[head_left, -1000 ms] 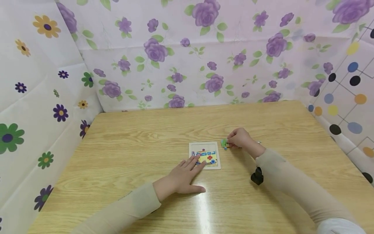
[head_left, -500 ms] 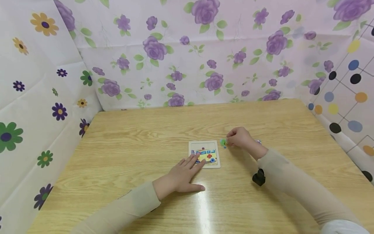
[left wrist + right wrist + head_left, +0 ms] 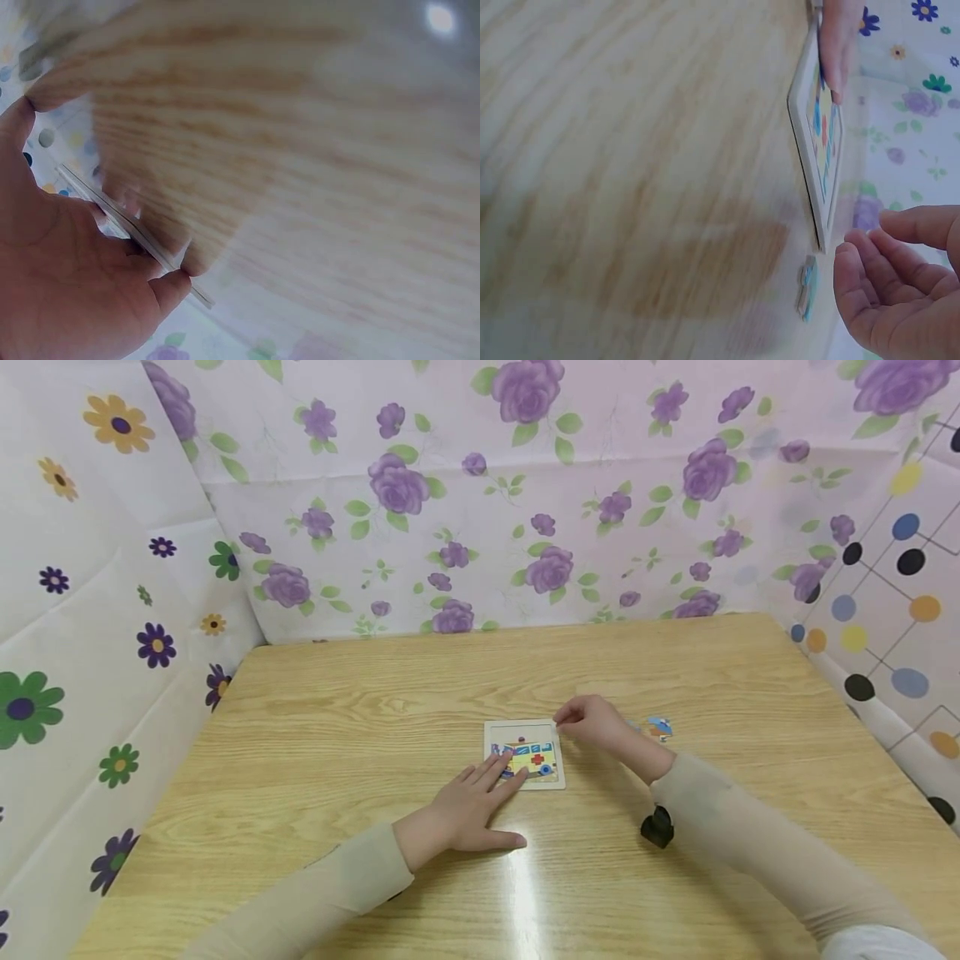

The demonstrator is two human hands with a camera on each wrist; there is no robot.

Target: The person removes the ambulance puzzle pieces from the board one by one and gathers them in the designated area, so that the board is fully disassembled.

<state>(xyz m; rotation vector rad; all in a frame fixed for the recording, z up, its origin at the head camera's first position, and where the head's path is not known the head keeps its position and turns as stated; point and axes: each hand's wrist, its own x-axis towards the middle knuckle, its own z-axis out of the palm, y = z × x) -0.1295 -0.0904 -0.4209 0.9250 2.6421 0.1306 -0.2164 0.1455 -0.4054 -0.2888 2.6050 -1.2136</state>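
3 patterned sheets close in a wooden table [image 3: 360,685] with pale yellow-brown grain. Behind its back edge hangs a pinkish-white sheet [image 3: 465,418] with purple roses and green leaves, a crease running across it. Along the left edge, a white sheet [image 3: 82,652] carries orange, purple and green flowers; along the right edge, another sheet [image 3: 885,635] shows coloured dots joined by thin lines. A bright reflection [image 3: 522,893] streaks the tabletop's near side.
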